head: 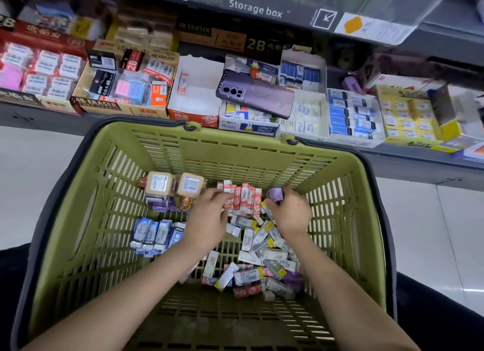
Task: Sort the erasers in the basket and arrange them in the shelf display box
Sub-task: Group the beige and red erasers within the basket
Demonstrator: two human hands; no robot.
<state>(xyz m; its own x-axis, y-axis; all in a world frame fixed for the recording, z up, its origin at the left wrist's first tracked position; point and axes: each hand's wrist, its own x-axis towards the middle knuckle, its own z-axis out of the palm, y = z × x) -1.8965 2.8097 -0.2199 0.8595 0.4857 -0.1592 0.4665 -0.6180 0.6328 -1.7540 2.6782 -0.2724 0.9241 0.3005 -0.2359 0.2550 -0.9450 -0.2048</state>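
Hands of the person are both down inside the green basket (110, 193), close to its far wall. The left hand (209, 217) is bent over the left end of a row of red-and-white erasers (245, 197), and its fingers and thumb pinch the erasers at that end. The right hand (290, 214) is just beside the right end of the same row and grips a purple eraser (275, 193) between curled fingers and thumb. At the far left of the basket floor two beige packs (174, 184) lie side by side, and a small group of purple packs (161, 204) touches them on the near side. Toward the left wall of the basket, blue erasers (152, 235) lie in a neat row. From the middle of the basket floor toward its near right part, under the right wrist, a loose pile of white erasers (264, 248) lies mixed, some with yellow ends, some red or purple among them. Beyond the far rim of the basket, on the shelf (408, 164), display boxes stand in a row. The white display box (195, 94) just behind the far rim has a red front and is almost empty, with one eraser standing at its left wall. Right of it, also beyond the far rim, a purple phone (255, 92) lies face down across other boxes.
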